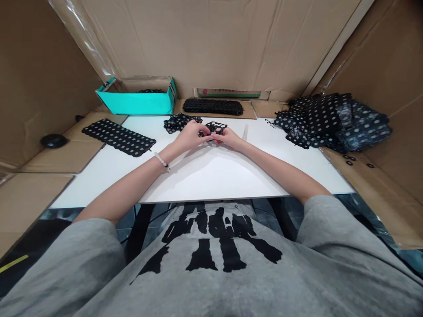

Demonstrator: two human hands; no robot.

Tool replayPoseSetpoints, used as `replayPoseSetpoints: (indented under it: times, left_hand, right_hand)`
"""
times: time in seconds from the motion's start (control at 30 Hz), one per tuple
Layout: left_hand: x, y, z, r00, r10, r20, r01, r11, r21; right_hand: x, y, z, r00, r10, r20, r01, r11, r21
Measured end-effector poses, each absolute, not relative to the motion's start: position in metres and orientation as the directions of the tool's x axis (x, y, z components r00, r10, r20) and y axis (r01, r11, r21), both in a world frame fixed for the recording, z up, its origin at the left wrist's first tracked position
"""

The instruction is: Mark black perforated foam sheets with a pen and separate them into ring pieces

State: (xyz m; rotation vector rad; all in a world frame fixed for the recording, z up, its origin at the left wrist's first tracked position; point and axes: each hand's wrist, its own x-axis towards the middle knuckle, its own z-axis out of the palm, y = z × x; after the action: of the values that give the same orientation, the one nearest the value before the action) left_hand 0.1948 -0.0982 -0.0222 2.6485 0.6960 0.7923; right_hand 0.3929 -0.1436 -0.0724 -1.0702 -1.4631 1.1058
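The left hand (191, 136) and right hand (230, 138) pinch a black perforated piece (216, 127); a hard tug could tear its thin links.

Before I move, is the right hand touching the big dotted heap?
Apart. The head view shows white tabletop and a thin clear strip between the right hand and the heap.
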Motion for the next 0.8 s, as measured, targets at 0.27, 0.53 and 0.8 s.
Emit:
replayPoseSetpoints:
  times: [0.27, 0.53, 0.8]
  left_hand:
    - [0.197, -0.104, -0.028, 0.641, 0.722, 0.261, 0.346, -0.575, 0.741]
    - [0.203, -0.091, -0.040, 0.491, 0.843, 0.218, 0.211, -0.358, 0.910]
    - [0.165, -0.029, -0.027, 0.070, 0.943, 0.326, 0.250, -0.333, 0.909]
  right_hand:
    - [0.394, -0.143, -0.074, -0.130, 0.977, 0.169, 0.096, 0.182, -0.979]
    - [0.391, -0.142, -0.073, -0.159, 0.964, 0.214, 0.118, 0.234, -0.965]
    - [0.384, -0.144, -0.080, -0.109, 0.981, 0.163, 0.147, 0.178, -0.973]
